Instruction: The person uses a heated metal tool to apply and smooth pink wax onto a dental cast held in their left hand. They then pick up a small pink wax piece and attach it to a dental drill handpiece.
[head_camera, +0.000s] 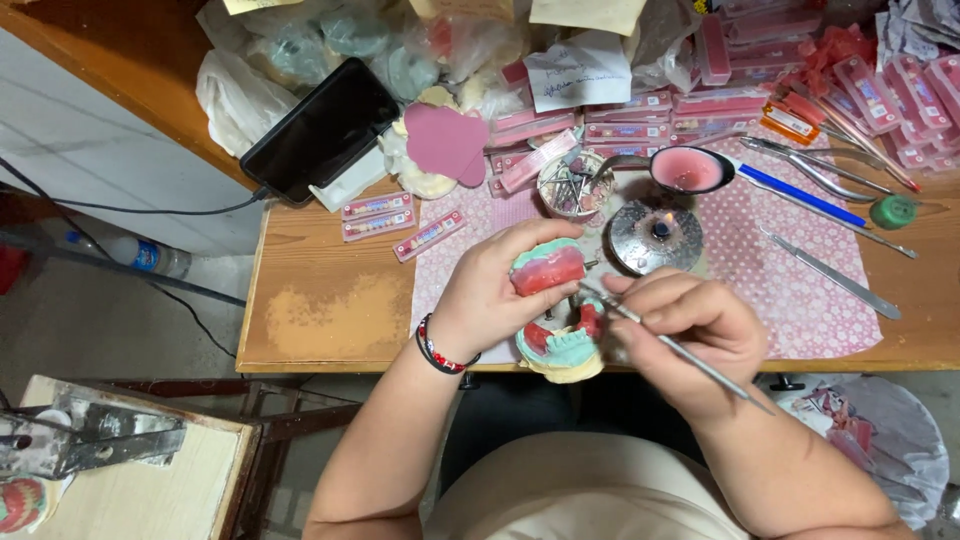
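My left hand (490, 295) grips a dental cast (547, 267) with red wax over a pale green base, held above the table's front edge. My right hand (680, 335) holds a thin metal wax tool (672, 345) like a pen, its tip touching the held cast. Just below the hands a second cast (562, 348) of cream plaster, green and red wax rests at the table edge.
A small burner with a flame (657, 235) stands right behind the hands. A spoon of pink wax (688, 169), a dish of burs (573, 187), metal instruments (830, 275), a black phone (320, 130) and several pink tooth strips (430, 235) crowd the wooden table (320, 310).
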